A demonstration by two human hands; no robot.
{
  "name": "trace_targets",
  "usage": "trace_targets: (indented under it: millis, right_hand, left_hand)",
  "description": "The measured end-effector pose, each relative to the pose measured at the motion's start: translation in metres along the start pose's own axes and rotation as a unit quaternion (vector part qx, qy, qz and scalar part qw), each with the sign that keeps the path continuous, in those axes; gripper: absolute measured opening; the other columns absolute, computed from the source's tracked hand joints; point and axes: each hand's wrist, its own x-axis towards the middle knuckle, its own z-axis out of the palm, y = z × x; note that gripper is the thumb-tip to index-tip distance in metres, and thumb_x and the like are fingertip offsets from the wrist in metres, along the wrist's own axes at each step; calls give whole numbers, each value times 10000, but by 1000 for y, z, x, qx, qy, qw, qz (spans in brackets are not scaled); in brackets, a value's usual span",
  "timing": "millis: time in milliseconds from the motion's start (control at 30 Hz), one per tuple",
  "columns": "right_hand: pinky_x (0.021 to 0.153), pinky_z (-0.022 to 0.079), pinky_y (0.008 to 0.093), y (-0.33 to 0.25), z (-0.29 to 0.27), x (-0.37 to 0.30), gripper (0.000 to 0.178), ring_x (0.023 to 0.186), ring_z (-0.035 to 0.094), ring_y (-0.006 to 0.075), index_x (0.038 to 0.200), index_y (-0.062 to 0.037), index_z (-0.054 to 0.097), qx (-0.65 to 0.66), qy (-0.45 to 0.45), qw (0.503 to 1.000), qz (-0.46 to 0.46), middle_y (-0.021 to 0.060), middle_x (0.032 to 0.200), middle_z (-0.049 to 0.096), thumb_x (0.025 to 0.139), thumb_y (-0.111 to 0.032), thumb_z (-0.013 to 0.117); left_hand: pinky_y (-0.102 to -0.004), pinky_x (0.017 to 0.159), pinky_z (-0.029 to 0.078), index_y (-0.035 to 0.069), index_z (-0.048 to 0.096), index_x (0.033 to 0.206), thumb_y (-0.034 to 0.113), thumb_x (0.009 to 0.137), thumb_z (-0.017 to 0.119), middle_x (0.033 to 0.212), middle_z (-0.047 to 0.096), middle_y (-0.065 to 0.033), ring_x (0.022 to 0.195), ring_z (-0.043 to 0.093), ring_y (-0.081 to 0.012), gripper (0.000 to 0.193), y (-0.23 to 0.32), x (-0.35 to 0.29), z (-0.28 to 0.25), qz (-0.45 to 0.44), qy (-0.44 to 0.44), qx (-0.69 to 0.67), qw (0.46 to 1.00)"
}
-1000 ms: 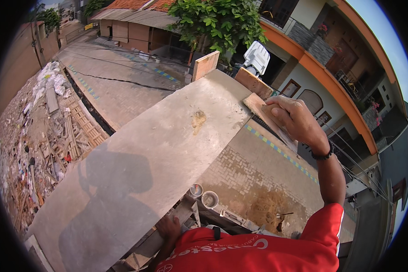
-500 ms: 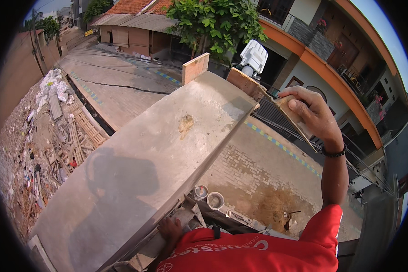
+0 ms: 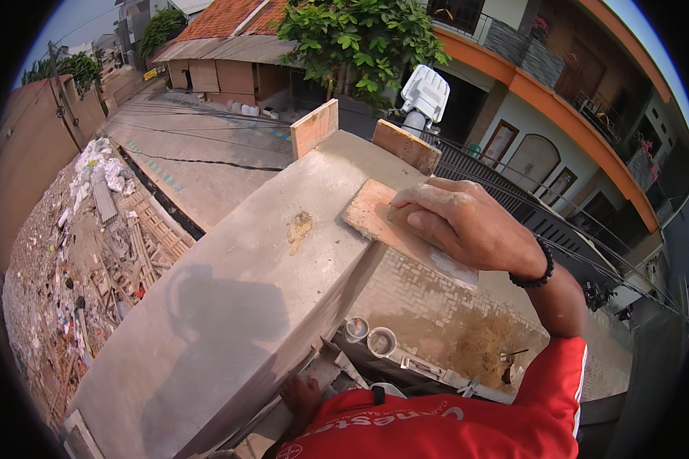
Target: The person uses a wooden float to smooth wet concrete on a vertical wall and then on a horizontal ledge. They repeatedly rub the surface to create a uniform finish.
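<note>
My right hand (image 3: 467, 222) is closed around the grip of a wooden plastering float (image 3: 375, 213). The float's flat board is tilted, its left end over the right edge of a long grey concrete slab (image 3: 237, 237) and the rest beyond that edge. A rough tan patch (image 3: 299, 231) marks the slab's surface. At the slab's far end stand two short wooden boards (image 3: 314, 128), one at the left and one at the right. Low in the view, my left hand (image 3: 302, 394) rests beside the slab's near side with fingers apart on a grey ledge.
Far below, two buckets (image 3: 381, 342) stand near a sand heap (image 3: 478, 344) on the paved ground. A white street lamp (image 3: 425, 93) rises just past the slab's end. Rubble (image 3: 76, 275) lies down at the left. Cables cross the street behind.
My right hand has brought the float left and nearer, from beyond the slab's far right corner to over its right edge. My left hand stays at the slab's side.
</note>
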Motion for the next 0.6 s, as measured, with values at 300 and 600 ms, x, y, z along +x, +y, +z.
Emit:
trace_targets:
  millis: [300,600]
  right_hand:
    - [929,539,333,27,13,-59,390,1070,655,194,1303,25,591,270,367,884,102,142,1190,668,962,-153,658]
    - [714,505,368,54,115,-42,543,797,614,295,1396,-16,556,134,404,903,63,195,1006,613,868,-40,676]
  left_hand:
    - [-554,932,437,-32,643,1082,421,870,613,1112,627,-255,1053,597,-425,502,-7,3,3,20,16,16,1000]
    - [-561,971,402,11,623,1085,464,871,596,1132,614,-212,1110,554,-402,502,-17,5,15,21,11,21,999]
